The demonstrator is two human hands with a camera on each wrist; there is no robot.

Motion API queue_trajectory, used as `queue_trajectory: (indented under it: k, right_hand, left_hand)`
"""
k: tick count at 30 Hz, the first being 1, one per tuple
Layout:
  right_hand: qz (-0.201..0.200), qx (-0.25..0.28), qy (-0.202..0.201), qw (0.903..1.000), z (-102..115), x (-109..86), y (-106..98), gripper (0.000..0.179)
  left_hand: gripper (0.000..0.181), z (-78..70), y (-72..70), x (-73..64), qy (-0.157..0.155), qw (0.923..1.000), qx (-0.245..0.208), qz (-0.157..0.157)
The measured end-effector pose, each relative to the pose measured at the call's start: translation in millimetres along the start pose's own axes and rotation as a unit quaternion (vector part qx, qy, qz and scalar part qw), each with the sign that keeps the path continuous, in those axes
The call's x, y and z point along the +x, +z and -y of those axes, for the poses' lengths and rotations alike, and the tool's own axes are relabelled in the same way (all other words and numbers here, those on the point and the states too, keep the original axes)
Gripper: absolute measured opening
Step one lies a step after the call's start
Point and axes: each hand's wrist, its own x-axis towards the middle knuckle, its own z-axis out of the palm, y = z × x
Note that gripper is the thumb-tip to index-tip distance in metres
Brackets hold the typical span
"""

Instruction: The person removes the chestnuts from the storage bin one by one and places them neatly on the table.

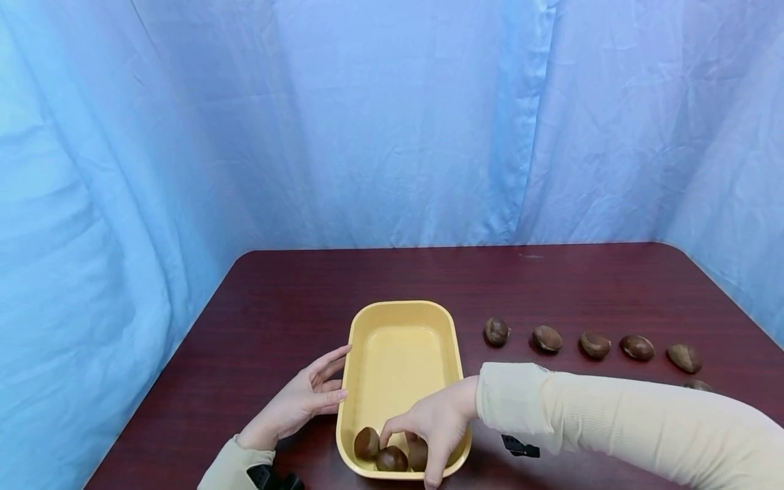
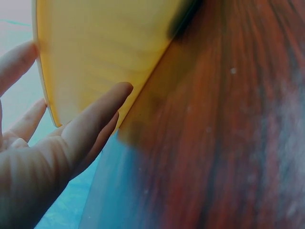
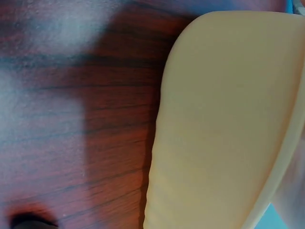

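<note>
A yellow plastic tray (image 1: 398, 367) stands on the table, with several brown chestnuts (image 1: 392, 459) gathered at its near end. My right hand (image 1: 437, 423) reaches over the tray's right side into that end, its fingers bent above a chestnut (image 1: 418, 454). Whether they pinch it is hidden. With fingers fairly straight, my left hand (image 1: 304, 395) touches the tray's left side; in the left wrist view the thumb lies along the yellow wall (image 2: 109, 43). In the right wrist view only the tray's outer wall (image 3: 224, 114) shows, and the fingers are out of sight.
To the right of the tray, several chestnuts (image 1: 547, 339) lie in a spaced row on the dark red wooden table (image 1: 294, 292). Another chestnut (image 1: 698, 385) is partly covered by the right sleeve (image 1: 612, 408). Blue cloth (image 1: 398, 122) hangs behind and beside the table.
</note>
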Motion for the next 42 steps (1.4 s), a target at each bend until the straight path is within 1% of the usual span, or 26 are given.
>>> queue_trajectory:
  k: [4, 7, 10, 13, 15, 19, 23, 27, 30, 31, 33, 37, 42]
  right_hand:
    - [0.001, -0.013, -0.033, 0.9994, 2.3, 1.0, 0.2, 0.062]
    - [-0.002, -0.025, -0.061, 0.9978, 4.3, 0.6, -0.6, 0.049]
    - [-0.009, -0.036, -0.079, 0.9962, 6.6, -2.1, -3.3, 0.033]
    - [-0.026, -0.051, -0.086, 0.9946, 8.8, -7.3, -6.6, 0.026]
    - [-0.040, -0.058, -0.086, 0.9938, 9.6, -12.2, -8.9, 0.025]
    - [-0.076, -0.055, -0.075, 0.9927, 9.4, -26.0, -13.9, 0.027]
    - [-0.113, -0.028, -0.072, 0.9905, 5.7, -42.4, -19.8, 0.028]
    - [-0.143, 0.006, -0.080, 0.9864, -1.0, -59.8, -25.3, 0.026]
    - [-0.169, 0.018, -0.086, 0.9817, -6.9, -72.5, -27.1, 0.027]
    - [-0.175, 0.029, -0.086, 0.9804, -9.0, -76.6, -26.7, 0.027]
    - [-0.193, 0.032, -0.088, 0.9769, -14.5, -84.1, -24.6, 0.028]
    - [-0.228, 0.025, -0.084, 0.9698, -27.5, -99.2, -16.1, 0.030]
    - [-0.266, 0.002, -0.083, 0.9603, -49.1, -111.3, -1.8, 0.032]
  left_hand:
    - [0.078, 0.0, 0.1, 0.2, 0.002, 1.0000, -0.001, 0.001]
    - [0.078, -0.1, 0.3, 0.2, 0.003, 1.0000, -0.003, 0.001]
    - [0.079, 0.1, 0.3, 0.3, 0.002, 1.0000, -0.004, 0.000]
    - [0.079, 0.8, 0.1, 0.4, 0.002, 1.0000, -0.004, -0.001]
    - [0.079, 1.3, -0.2, 0.4, 0.002, 1.0000, -0.004, -0.001]
    - [0.079, 1.9, -0.5, 0.6, 0.004, 1.0000, -0.004, 0.000]
    - [0.079, 1.4, -0.5, 0.7, 0.007, 1.0000, -0.001, 0.000]
    - [0.079, 1.0, -0.2, 0.6, 0.007, 1.0000, 0.001, 0.000]
    - [0.079, 1.0, 0.0, 0.5, 0.006, 1.0000, 0.000, 0.000]
    - [0.079, 1.1, 0.0, 0.6, 0.007, 1.0000, -0.001, 0.000]
    - [0.078, 1.2, 0.1, 0.6, 0.008, 1.0000, -0.002, 0.001]
    - [0.078, 1.3, 0.2, 0.8, 0.007, 1.0000, -0.004, 0.002]
    - [0.077, 1.3, 0.0, 0.7, 0.008, 1.0000, -0.004, 0.003]
